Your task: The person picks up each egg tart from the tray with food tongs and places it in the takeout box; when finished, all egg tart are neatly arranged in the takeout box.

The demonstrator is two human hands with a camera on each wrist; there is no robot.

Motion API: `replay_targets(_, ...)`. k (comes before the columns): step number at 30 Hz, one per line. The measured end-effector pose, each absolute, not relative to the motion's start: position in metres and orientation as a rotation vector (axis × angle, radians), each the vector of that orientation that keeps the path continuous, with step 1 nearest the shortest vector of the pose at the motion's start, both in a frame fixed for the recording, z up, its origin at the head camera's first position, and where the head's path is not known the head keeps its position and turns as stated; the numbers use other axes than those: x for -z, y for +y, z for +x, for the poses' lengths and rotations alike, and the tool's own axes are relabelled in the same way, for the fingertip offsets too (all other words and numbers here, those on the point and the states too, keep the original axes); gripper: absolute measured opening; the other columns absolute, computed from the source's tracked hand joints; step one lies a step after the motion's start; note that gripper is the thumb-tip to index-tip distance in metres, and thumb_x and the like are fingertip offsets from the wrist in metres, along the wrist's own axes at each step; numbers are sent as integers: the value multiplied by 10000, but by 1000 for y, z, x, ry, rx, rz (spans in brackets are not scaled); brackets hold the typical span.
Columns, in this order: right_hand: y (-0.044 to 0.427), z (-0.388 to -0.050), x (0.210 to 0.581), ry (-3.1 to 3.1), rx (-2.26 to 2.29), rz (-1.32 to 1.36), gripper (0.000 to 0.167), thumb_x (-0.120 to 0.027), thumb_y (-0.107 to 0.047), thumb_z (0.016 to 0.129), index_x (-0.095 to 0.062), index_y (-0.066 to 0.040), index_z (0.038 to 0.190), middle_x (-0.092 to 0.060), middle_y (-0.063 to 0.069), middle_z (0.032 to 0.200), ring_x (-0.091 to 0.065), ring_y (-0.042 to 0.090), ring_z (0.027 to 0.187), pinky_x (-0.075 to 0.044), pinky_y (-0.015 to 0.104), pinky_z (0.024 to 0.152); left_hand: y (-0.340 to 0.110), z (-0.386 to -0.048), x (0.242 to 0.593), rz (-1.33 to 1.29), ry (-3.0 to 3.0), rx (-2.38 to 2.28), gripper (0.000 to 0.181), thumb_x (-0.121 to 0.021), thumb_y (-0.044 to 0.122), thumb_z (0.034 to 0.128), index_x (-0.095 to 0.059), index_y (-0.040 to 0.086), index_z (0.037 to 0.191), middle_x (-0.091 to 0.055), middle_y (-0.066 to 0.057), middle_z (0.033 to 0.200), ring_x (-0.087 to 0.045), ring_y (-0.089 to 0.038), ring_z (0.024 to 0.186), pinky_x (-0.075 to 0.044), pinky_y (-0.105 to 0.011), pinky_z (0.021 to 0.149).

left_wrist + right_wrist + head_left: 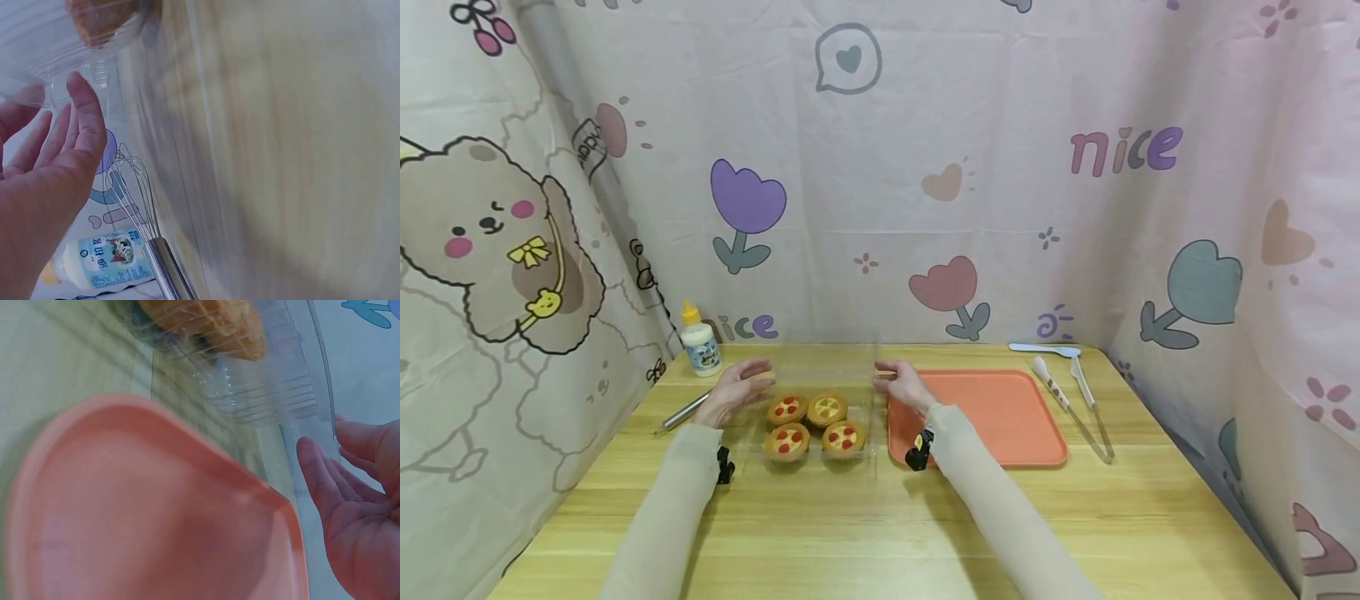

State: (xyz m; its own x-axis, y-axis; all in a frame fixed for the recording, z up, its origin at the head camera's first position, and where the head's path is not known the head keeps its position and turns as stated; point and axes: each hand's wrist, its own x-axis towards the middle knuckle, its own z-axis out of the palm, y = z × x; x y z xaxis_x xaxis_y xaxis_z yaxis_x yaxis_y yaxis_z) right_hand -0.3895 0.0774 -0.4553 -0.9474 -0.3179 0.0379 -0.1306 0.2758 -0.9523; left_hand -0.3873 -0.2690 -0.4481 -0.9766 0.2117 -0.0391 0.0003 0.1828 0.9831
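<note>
A clear plastic box stands on the table with several small round tarts inside, topped in red and yellow. Its see-through lid is raised at the back. My left hand holds the lid's left edge between thumb and fingers. At the opposite edge, my right hand pinches the lid; the right wrist view shows the rim between thumb and fingers. Through the plastic, a tart's browned side appears in the right wrist view.
An orange tray lies right of the box, under my right forearm. Tongs and a pale blue plastic utensil lie beyond it. At left are a whisk and a yellow-capped bottle. A printed curtain hangs behind.
</note>
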Motion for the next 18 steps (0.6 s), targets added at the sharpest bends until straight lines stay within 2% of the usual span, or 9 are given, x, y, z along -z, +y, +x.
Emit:
replay_targets(7, 76, -387, 455, 2379, 1827, -362, 497, -628, -11, 937, -515, -71, 1417, -602, 209, 1326, -599, 304, 1219, -527, 392, 1007, -266, -390, 448, 154, 2355, -1898, 675, -518, -64, 950, -186, -29, 1537, -287, -273, 1549, -415, -451, 1341, -520, -376, 1018)
replay_targets(11, 75, -388, 458, 2373, 1907, -364, 500, -645, 43, 905, -528, -37, 1384, -574, 217, 1353, -616, 318, 1189, -556, 360, 963, -266, -390, 448, 161, 2372, -1926, 728, -526, -100, 925, -163, -5, 1548, -312, -285, 1524, -484, -417, 1288, -547, -352, 970)
replay_targets(14, 73, -390, 460, 2348, 1988, -387, 519, -638, 103, 882, -505, -11, 1371, -512, 238, 1396, -617, 344, 1174, -578, 351, 922, -268, -390, 450, 170, 2396, -1932, 754, -553, -102, 912, -173, 14, 1552, -320, -290, 1509, -567, -319, 1206, -561, -333, 938)
replay_targets(16, 71, -390, 461, 2333, 2031, -407, 557, -623, 128, 879, -465, -24, 1391, -476, 262, 1399, -614, 361, 1166, -588, 353, 897, -268, -390, 451, 191, 2428, -1921, 759, -575, -92, 906, -190, 18, 1551, -334, -300, 1491, -583, -282, 1172, -570, -317, 910)
replay_targets(18, 70, -389, 460, 2325, 2058, -417, 625, -615, 141, 877, -411, -63, 1431, -472, 272, 1382, -609, 378, 1161, -594, 356, 882, -269, -390, 451, 204, 2458, -1915, 757, -584, -95, 899, -215, 25, 1548, -354, -303, 1468, -564, -312, 1180, -574, -316, 895)
